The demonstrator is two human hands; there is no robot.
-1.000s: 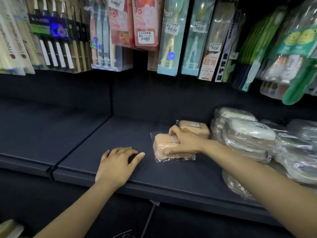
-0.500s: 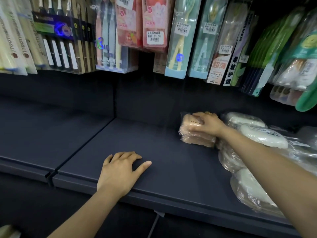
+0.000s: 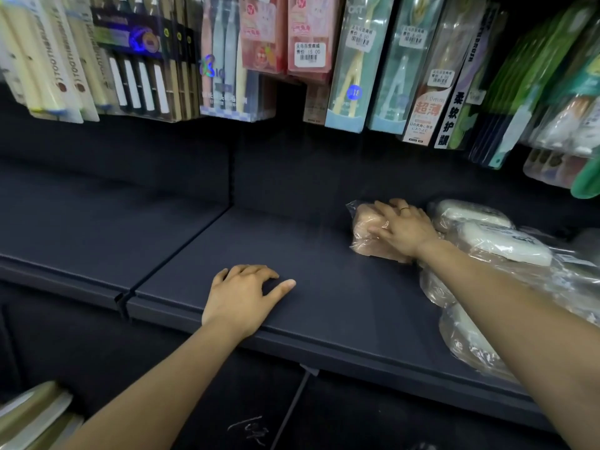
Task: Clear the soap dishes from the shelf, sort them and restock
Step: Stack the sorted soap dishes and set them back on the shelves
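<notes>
Shelf of dark navy metal, flat-topped, carries all the stock in view. Left hand lies palm-down near the front edge of the shelf, fingers loosely spread, thumb pointing right, holding nothing. Right hand rests on top of the beige soap dishes wrapped in clear plastic film, fingers extended over the upper pack and pressing on it; the fingers look straight rather than curled round it. A thin ring shows on one finger of that hand. The beige packs appear to be stacked one on another, well back on the shelf, close to the rear panel.

Just to the right of them, touching or nearly touching the right wrist, lie the white oval soap dishes in clear plastic bags, several of them piled and running toward the front edge under the right forearm.

Above the shelf hang packaged toothbrushes in carded blister packs, some bearing white price stickers. The left section of shelving joins the main shelf at a narrow seam.
</notes>
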